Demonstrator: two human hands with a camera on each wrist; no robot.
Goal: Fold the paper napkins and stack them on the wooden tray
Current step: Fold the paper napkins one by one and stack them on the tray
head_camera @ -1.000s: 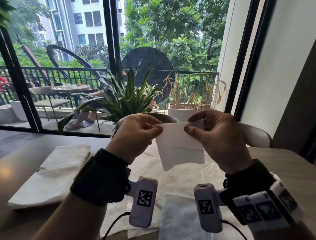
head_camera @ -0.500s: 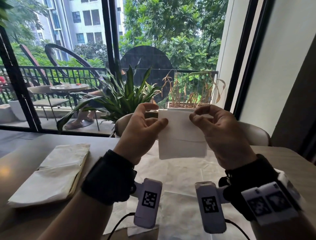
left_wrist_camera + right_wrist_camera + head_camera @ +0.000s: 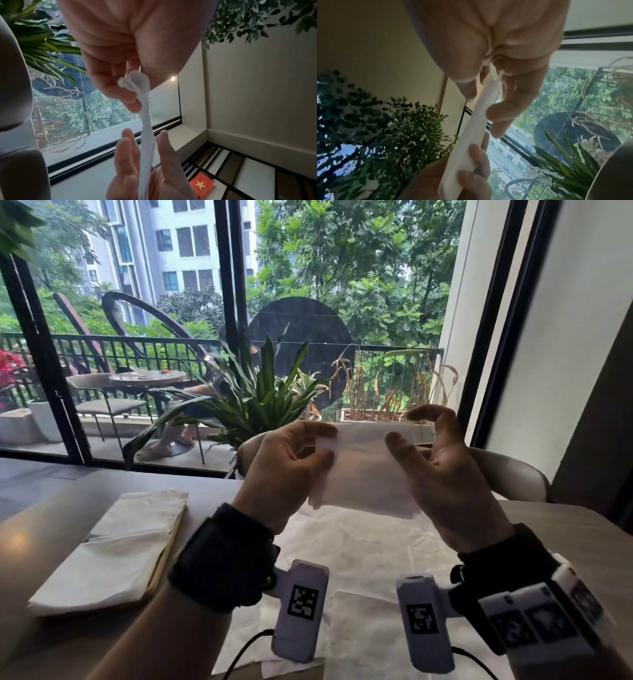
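A folded white napkin (image 3: 363,470) hangs in the air over the table, held between both hands. My left hand (image 3: 325,443) pinches its left edge between thumb and fingers; the left wrist view shows that pinch (image 3: 135,94) on the layered edge of the napkin (image 3: 147,135). My right hand (image 3: 404,426) has its thumb on the front of the napkin's right side and fingers behind, the index finger arched above the top edge. In the right wrist view the napkin (image 3: 471,135) runs between that thumb and fingers. The wooden tray (image 3: 168,553) lies at the left with folded napkins (image 3: 120,546) on it.
Unfolded white napkins (image 3: 359,546) cover the table (image 3: 565,529) below my hands. A light chair back (image 3: 507,474) stands across the table, a potted plant (image 3: 260,402) behind it. The window and a wall close the far side.
Both hands have lifted the napkin higher than a second ago. My right index finger has come off the top edge and now arches above it.
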